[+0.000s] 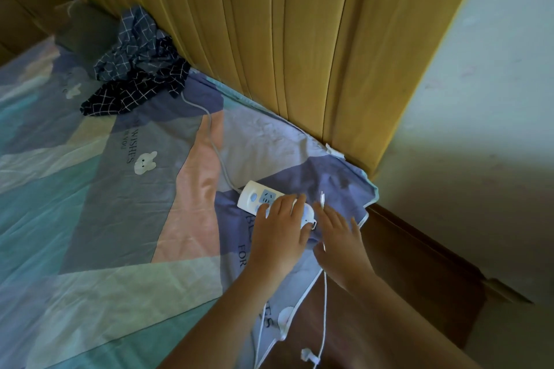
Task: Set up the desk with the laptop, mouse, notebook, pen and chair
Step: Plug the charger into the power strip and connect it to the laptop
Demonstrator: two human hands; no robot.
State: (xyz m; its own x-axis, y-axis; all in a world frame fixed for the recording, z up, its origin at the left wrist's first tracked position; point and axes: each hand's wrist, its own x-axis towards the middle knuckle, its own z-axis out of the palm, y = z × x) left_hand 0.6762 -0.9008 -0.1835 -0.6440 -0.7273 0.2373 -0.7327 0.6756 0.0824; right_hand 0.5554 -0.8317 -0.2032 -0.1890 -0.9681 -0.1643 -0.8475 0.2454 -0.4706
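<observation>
A power strip [257, 196] lies on the bedsheet [114, 189]; checked cloth [136, 75] sits farther up, against the headboard [284, 33].

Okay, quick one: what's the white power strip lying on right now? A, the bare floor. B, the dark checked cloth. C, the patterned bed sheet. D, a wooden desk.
C: the power strip lies on the patterned bed sheet near the bed's corner, under the left hand, well apart from the dark checked cloth by the headboard.

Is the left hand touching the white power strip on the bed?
Touching. In the head view the left hand lies flat on the power strip, its fingers covering the strip's near half, with no gap visible between them.
</observation>
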